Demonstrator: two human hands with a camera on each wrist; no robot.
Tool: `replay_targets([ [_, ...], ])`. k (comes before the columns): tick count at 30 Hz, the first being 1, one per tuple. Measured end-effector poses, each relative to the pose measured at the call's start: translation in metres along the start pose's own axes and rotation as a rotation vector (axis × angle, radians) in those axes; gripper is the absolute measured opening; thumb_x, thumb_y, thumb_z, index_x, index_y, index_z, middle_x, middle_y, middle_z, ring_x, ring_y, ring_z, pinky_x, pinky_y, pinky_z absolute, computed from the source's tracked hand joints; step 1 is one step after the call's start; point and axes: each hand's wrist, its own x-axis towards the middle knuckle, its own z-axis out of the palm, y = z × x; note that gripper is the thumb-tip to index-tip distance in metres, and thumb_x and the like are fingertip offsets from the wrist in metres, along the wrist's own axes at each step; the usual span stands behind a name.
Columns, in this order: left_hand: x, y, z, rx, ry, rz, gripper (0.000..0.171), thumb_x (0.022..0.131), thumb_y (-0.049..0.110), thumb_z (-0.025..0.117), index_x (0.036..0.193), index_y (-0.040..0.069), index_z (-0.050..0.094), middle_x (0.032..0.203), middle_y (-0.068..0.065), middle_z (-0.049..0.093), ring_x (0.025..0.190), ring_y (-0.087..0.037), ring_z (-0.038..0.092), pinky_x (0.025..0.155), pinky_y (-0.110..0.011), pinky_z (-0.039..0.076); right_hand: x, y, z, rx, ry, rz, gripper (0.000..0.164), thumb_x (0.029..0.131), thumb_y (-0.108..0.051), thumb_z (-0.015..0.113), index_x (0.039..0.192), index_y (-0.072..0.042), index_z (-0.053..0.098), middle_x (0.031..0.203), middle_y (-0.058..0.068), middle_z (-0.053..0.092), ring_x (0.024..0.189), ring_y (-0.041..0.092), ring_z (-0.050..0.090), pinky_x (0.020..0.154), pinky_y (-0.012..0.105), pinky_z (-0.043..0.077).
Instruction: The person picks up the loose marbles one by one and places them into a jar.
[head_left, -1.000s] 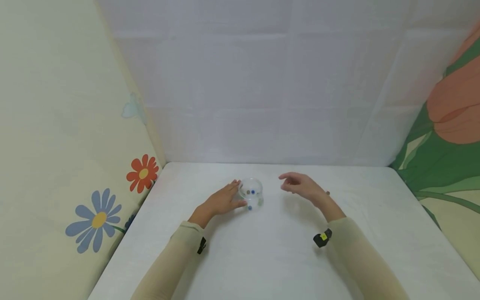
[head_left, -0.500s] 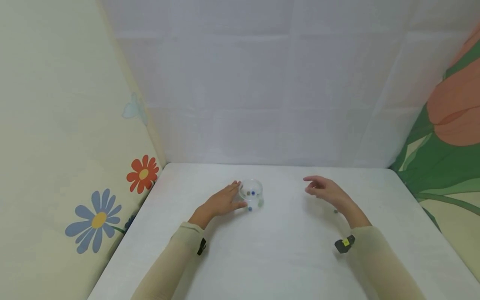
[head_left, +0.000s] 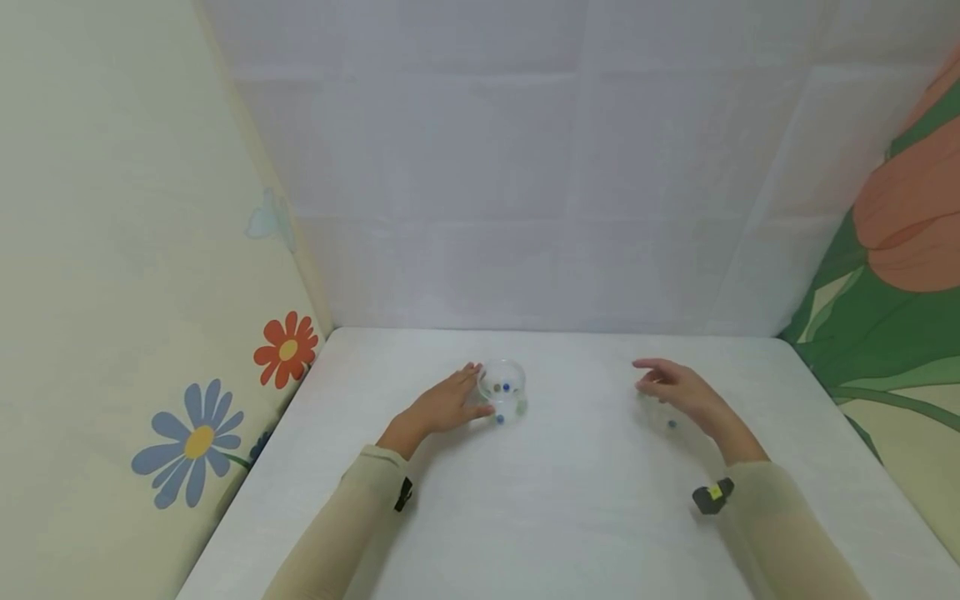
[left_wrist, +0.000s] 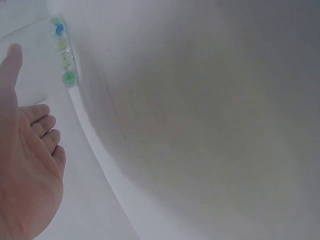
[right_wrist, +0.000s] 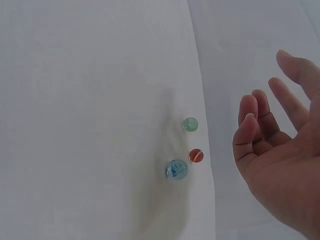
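Observation:
A clear glass cup [head_left: 512,398] stands on the white-covered table, with several marbles [left_wrist: 65,60] in its bottom. My left hand [head_left: 442,404] rests against the cup's left side, fingers straight and thumb spread toward the front. In the left wrist view the thumb and fingers lie on either side of the glass. My right hand [head_left: 682,392] hovers over the table to the right, fingers loosely bent and nothing between them. Below it lie a blue marble [right_wrist: 177,169], a red marble [right_wrist: 196,155] and a green marble [right_wrist: 190,124]. The right hand and forearm hide some of these in the head view.
A white cloth covers the table [head_left: 555,517]. Behind it hangs a white sheet [head_left: 525,167]. Flower-painted walls stand on both sides, with a blue flower [head_left: 198,442] at the left. Each wrist carries a small black camera [head_left: 711,497].
My right hand has moved right, away from the cup, and a marble has come into view beneath it. The left hand and the cup have stayed in place.

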Motion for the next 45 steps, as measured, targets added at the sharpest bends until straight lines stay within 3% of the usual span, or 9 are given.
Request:
replay_targets([
  [10, -0.001, -0.001, 0.001, 0.003, -0.003, -0.007, 0.091, 0.099, 0.065, 0.048, 0.162, 0.006, 0.019, 0.169, -0.012, 0.016, 0.157, -0.027, 0.012, 0.127, -0.043, 0.016, -0.001, 0.015, -0.006, -0.03, 0.022, 0.059, 0.057, 0.102, -0.035, 0.062, 0.151, -0.01, 0.046, 0.134, 0.022, 0.056, 0.115, 0.034, 0.054, 0.093, 0.048, 0.05],
  [21, -0.001, -0.002, 0.002, 0.006, -0.001, -0.005, 0.091, 0.099, 0.066, 0.047, 0.162, 0.007, 0.019, 0.169, -0.012, 0.017, 0.157, -0.028, 0.012, 0.126, -0.044, 0.017, 0.004, 0.041, -0.009, -0.051, 0.027, 0.113, 0.062, 0.1, -0.039, 0.063, 0.151, -0.008, 0.046, 0.133, 0.022, 0.055, 0.111, 0.031, 0.056, 0.081, 0.033, 0.051],
  [29, 0.0, -0.002, 0.001, 0.021, 0.005, 0.008, 0.091, 0.099, 0.064, 0.048, 0.161, 0.004, 0.02, 0.168, -0.014, 0.019, 0.156, -0.028, 0.014, 0.126, -0.043, 0.018, 0.013, 0.051, -0.01, -0.108, 0.044, 0.184, 0.058, 0.099, -0.03, 0.066, 0.149, -0.006, 0.048, 0.13, 0.024, 0.056, 0.108, 0.033, 0.056, 0.083, 0.038, 0.053],
  [38, 0.001, -0.002, 0.001, 0.023, 0.004, 0.007, 0.09, 0.1, 0.064, 0.048, 0.161, 0.005, 0.02, 0.168, -0.013, 0.019, 0.156, -0.028, 0.014, 0.126, -0.044, 0.017, 0.018, 0.052, -0.011, -0.154, 0.038, 0.198, 0.054, 0.099, -0.023, 0.066, 0.147, -0.004, 0.05, 0.126, 0.024, 0.058, 0.106, 0.033, 0.058, 0.084, 0.039, 0.054],
  [45, 0.0, -0.002, 0.001, 0.017, 0.006, 0.006, 0.089, 0.099, 0.063, 0.049, 0.161, 0.005, 0.021, 0.168, -0.013, 0.019, 0.156, -0.028, 0.014, 0.126, -0.043, 0.017, 0.02, 0.049, -0.011, -0.218, 0.025, 0.237, 0.052, 0.099, -0.023, 0.066, 0.146, -0.006, 0.052, 0.131, 0.027, 0.054, 0.112, 0.038, 0.055, 0.093, 0.05, 0.05],
])
